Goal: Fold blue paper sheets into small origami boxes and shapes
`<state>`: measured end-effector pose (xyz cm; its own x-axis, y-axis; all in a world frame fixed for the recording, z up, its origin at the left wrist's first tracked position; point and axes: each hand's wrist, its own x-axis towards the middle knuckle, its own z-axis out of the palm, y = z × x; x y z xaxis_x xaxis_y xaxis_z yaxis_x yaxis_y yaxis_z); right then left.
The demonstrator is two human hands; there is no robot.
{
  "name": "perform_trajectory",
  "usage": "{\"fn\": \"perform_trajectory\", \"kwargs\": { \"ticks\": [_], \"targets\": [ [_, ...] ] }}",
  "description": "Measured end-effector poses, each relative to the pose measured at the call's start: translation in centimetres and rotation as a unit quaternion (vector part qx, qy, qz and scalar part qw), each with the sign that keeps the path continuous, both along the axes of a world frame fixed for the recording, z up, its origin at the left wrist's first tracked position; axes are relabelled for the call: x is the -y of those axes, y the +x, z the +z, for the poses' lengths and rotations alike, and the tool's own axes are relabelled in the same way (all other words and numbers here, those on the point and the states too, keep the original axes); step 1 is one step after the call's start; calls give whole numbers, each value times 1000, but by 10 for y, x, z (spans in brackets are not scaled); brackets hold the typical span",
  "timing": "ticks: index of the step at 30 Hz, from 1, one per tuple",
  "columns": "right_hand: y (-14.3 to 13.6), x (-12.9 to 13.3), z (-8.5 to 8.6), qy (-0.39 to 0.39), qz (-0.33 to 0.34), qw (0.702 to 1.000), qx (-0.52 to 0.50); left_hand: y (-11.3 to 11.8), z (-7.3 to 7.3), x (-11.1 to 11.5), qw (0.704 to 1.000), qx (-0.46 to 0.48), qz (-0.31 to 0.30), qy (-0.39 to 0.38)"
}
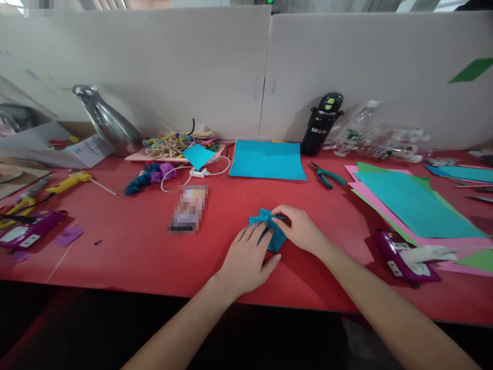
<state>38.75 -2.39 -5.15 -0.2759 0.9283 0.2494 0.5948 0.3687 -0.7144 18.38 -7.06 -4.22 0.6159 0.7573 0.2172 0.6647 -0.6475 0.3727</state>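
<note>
A small piece of folded blue paper [276, 238] lies on the red table in front of me, partly covered by my fingers. My left hand [248, 259] rests flat over its left side, fingers stretched out and thumb apart. At the paper's upper right edge, my right hand [298, 226] has its thumb and forefinger pinched together on the paper. Folds and edges show between the two hands, but the exact folded shape is hidden.
Blue sheets [267, 160] are stacked behind my hands, near teal-handled pliers [327, 176]. Right: coloured sheets [416, 205] and a purple power strip [404, 257]. Left: a blurred rectangular object [188, 208] and a yellow glue gun [69, 182]. A black bottle [322, 126] stands by the partition.
</note>
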Motion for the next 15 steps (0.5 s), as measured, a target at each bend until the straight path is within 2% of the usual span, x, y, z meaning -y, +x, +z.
{"fn": "perform_trajectory", "kwargs": {
  "ticks": [7,9,12,14,15],
  "targets": [
    [0,-5,-1,26,7,999,31,-1,1,0,1000,22,3,14],
    [1,-7,-2,25,20,999,21,-5,5,-9,999,42,3,1],
    [1,-9,-2,20,55,998,-7,-14,10,-34,993,94,77,-9],
    [-1,-9,-1,18,75,997,-22,-20,11,-50,988,108,93,-53],
    [-2,-9,-1,18,81,996,-28,-21,12,-57,988,106,81,-80]
  ]
}}
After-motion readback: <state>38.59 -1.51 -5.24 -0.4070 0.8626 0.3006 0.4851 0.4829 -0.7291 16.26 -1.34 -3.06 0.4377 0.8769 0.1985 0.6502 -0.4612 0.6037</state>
